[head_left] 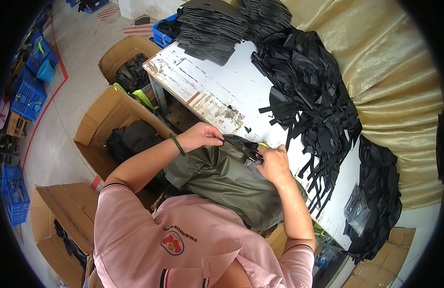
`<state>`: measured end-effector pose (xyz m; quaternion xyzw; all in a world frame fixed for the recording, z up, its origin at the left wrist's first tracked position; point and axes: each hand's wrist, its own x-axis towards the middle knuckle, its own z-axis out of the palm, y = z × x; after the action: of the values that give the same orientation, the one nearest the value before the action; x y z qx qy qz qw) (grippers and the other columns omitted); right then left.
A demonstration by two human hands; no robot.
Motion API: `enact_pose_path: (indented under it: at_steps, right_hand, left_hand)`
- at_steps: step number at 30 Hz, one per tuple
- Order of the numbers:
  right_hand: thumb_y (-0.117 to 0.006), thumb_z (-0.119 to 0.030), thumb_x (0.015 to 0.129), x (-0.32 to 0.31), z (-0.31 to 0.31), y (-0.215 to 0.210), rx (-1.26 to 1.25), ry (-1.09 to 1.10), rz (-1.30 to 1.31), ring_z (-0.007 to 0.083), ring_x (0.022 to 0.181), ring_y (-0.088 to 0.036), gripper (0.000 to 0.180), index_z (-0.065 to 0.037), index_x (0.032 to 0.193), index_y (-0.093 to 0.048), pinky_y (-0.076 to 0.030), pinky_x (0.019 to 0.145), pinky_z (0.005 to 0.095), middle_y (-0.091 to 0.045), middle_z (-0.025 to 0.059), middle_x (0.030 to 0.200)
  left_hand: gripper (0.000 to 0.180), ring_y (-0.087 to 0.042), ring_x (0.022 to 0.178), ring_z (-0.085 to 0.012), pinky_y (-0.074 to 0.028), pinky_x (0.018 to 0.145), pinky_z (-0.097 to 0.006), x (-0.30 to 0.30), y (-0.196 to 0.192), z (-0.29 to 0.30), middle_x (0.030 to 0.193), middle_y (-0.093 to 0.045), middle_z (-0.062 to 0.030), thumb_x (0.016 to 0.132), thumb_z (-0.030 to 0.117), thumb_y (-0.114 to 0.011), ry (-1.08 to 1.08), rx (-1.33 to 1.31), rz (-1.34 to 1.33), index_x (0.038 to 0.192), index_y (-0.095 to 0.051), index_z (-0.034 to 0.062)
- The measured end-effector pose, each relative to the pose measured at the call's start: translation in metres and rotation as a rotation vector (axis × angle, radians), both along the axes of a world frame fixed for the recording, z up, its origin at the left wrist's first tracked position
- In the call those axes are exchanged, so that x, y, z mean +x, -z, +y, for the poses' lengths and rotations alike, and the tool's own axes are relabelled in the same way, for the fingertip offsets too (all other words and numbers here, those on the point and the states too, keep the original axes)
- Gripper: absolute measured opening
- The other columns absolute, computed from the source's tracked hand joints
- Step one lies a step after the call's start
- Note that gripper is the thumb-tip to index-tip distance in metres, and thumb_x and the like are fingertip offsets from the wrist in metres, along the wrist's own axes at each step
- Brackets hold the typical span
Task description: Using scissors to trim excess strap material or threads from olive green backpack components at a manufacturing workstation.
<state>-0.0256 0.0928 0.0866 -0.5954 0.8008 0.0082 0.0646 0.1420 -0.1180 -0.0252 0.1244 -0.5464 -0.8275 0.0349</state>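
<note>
A glossy olive-green fabric piece (222, 177), apparently a bag, drapes over my lap and up against the table's near edge. With thumb and forefinger pressed together, my left hand (203, 138) pinches the dark upper edge of this fabric; a green bangle circles that wrist. At the right end of the same edge, my right hand (274, 163) is closed around small dark scissors (254, 154), whose blades lie close to the cloth. The fingers partly hide the tool, and a bit of yellow-green shows above them.
The worn white table (207, 81) carries stacked black panels (212, 29) and a heap of black straps (308, 81). Cardboard boxes (94, 115) with dark goods stand at left. A clear plastic bag (358, 209) lies at right, below a gold curtain (395, 96).
</note>
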Motion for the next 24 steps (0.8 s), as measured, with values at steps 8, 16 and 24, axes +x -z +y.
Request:
enact_pose_path:
  at_steps: [8,16,24]
  right_hand:
    - [-0.078,-0.023,0.064,-0.006,0.005,-0.008,-0.113,0.072,-0.072,0.028,0.069,-0.063,0.029,-0.009,0.083,-0.06,-0.039,0.075,0.0371,-0.066,0.0087,0.073]
    - [-0.085,-0.022,0.067,-0.054,0.081,-0.049,-0.636,0.572,-0.393,0.0144,0.061,-0.053,0.038,0.0,0.085,-0.059,-0.044,0.058,0.0294,-0.06,0.0063,0.067]
    - [-0.082,-0.031,0.07,-0.104,0.149,-0.001,-0.768,0.986,-0.33,0.0186,0.068,-0.058,0.042,0.0,0.087,-0.06,-0.045,0.066,0.0323,-0.063,0.0104,0.073]
  left_hand:
    - [0.015,-0.061,0.086,-0.008,-0.049,0.079,-0.023,0.018,-0.018,-0.02,0.092,-0.066,-0.0031,0.084,0.004,-0.068,-0.072,-0.072,0.04,0.098,-0.065,-0.0007]
    - [0.015,-0.056,0.092,-0.0108,-0.044,0.085,-0.028,0.142,-0.18,-0.185,0.094,-0.063,-0.0019,0.086,0.012,-0.061,-1.074,-0.559,0.13,0.098,-0.064,0.0023]
    - [0.023,-0.057,0.094,-0.0126,-0.044,0.087,-0.025,0.21,-0.24,-0.431,0.101,-0.063,-0.0045,0.091,0.02,-0.064,-1.471,-1.261,0.228,0.104,-0.061,0.0009]
